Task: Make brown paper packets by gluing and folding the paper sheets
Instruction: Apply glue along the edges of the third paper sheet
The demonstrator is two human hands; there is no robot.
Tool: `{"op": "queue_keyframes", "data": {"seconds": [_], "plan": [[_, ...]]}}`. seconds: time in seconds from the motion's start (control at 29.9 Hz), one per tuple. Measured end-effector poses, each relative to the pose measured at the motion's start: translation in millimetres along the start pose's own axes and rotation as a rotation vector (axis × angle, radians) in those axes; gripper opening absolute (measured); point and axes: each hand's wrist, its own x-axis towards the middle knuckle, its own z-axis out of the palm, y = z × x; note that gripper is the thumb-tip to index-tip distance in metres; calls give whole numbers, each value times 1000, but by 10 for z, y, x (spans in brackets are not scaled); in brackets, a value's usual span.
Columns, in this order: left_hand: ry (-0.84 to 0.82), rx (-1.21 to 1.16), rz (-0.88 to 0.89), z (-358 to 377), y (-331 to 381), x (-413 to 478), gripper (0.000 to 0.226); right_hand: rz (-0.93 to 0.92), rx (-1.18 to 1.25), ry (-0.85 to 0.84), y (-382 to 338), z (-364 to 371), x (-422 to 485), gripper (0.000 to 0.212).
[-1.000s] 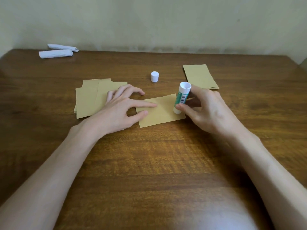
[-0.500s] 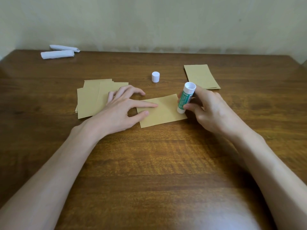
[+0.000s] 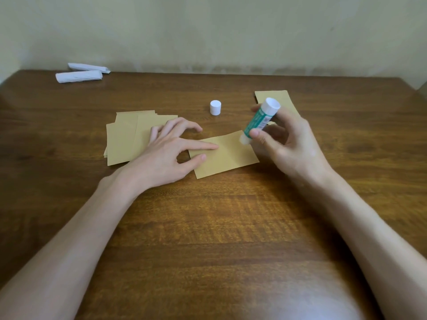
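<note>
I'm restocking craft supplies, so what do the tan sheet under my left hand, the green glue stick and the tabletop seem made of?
The tan rectangular sheet looks like thin matte kraft paper: flat, faintly creased. The green-and-white glue stick seems smooth plastic with a printed label. The brown table looks like varnished wood or laminate: grain streaks, soft glare.

Wooden table (image 3: 208,227), plain wall (image 3: 208,31).
I saw the dark brown table fill the lower frame, the pale cream wall run across the top, and glare at bottom right.
</note>
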Motion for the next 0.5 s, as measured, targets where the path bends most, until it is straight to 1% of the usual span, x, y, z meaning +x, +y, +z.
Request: {"op": "queue_keyframes", "data": {"seconds": [0.07, 0.17, 0.37, 0.5], "plan": [[-3, 5, -2, -5, 6, 1, 34, -39, -28, -45, 15, 75, 10, 38], [-7, 15, -8, -13, 14, -2, 34, -59, -126, -91, 63, 148, 14, 26], [-21, 9, -35, -28, 27, 3, 35, -21, -324, -54, -13, 139, 25, 33], [-19, -4, -36, -25, 25, -3, 34, 12, -399, -38, 0, 138, 32, 31]]}}
